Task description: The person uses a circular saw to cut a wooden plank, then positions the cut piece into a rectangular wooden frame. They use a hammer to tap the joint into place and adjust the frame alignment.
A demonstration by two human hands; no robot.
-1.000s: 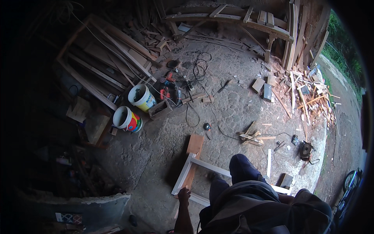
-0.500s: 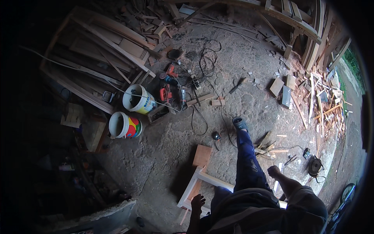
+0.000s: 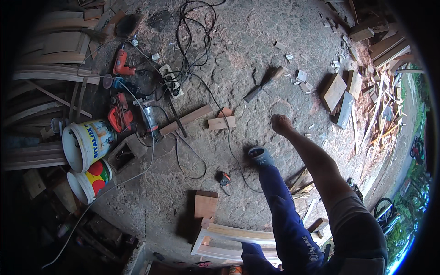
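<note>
My right hand point(image 3: 280, 124) reaches out over the concrete floor, its fingers curled in with nothing showing in them. Just beyond it lies a chisel-like tool point(image 3: 265, 85) with a dark flat blade and a pale wooden handle; hand and tool are apart. My left hand is out of view. By my legs at the bottom is a pale wooden frame point(image 3: 238, 233), with a brown board point(image 3: 206, 204) at its far left corner. A small tape measure point(image 3: 223, 178) rests on the floor left of my shod foot point(image 3: 260, 156).
Two paint buckets point(image 3: 79, 147) stand on the left near an orange drill point(image 3: 123, 63), a red power tool point(image 3: 120, 113) and a power strip point(image 3: 171, 80). Black cables point(image 3: 195, 34) trail across the floor. Wood blocks point(image 3: 333, 93) and heaped offcuts point(image 3: 378, 110) lie to the right.
My right hand has stretched forward, away from my body and toward the chisel-like tool. The view has shifted and tilted, and my left hand has gone out of it.
</note>
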